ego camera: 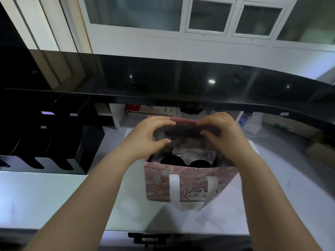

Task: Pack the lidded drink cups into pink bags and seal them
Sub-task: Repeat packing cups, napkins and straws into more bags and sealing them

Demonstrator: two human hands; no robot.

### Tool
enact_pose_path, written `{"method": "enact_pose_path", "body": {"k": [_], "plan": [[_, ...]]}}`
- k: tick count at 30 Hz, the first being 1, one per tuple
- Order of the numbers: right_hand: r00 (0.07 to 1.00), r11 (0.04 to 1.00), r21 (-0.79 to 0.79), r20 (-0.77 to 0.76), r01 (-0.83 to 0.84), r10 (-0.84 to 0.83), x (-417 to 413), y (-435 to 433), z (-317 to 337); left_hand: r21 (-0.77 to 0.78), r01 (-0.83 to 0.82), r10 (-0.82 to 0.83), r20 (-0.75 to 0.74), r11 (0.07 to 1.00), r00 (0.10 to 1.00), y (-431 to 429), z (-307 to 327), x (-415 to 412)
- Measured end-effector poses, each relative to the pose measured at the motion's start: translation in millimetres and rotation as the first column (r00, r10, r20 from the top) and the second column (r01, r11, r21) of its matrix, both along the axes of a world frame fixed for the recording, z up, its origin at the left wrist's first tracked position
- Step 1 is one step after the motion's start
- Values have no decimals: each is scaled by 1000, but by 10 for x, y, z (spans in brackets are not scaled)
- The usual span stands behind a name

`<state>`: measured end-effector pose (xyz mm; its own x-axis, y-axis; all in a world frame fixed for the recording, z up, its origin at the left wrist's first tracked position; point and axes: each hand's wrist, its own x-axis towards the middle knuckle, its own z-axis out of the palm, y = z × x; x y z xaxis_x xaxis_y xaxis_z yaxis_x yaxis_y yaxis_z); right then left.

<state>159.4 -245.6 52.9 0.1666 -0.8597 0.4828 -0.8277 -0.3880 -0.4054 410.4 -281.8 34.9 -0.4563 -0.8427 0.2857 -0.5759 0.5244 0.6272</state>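
Note:
A pink patterned bag (159, 185) with white handles stands on the white counter (45, 196) in front of me. Its mouth gapes, and two dark cup lids (173, 161) show side by side inside. My left hand (150, 134) and my right hand (223, 131) both grip the bag's far top flap, fingers curled over its edge and thumbs underneath. The flap is bent toward me over the opening. The cups' bodies are hidden by the bag wall.
A black lid or cup holder rack (41, 142) stands at the left on the counter. A glossy black raised ledge (181, 84) runs across behind the bag. Boxes and plastic wrapping (253, 122) lie under the ledge at the right.

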Motion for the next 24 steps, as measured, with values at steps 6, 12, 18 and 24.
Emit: {"method": "enact_pose_path", "body": {"k": [6, 12, 18, 24], "plan": [[780, 978, 170, 593, 121, -199, -502, 417, -260, 126, -182, 219, -424, 975, 879, 300, -198, 182], [575, 860, 381, 808, -340, -130, -825, 637, -814, 455, 151, 156, -568, 878, 808, 450, -536, 549], [483, 870, 365, 858, -332, -176, -386, 578, -871, 460, -3, 266, -508, 888, 819, 570, -597, 215], [431, 952, 304, 865, -41, -257, -89, 475, -974, 411, -99, 342, -575, 906, 744, 594, -650, 2]]}}
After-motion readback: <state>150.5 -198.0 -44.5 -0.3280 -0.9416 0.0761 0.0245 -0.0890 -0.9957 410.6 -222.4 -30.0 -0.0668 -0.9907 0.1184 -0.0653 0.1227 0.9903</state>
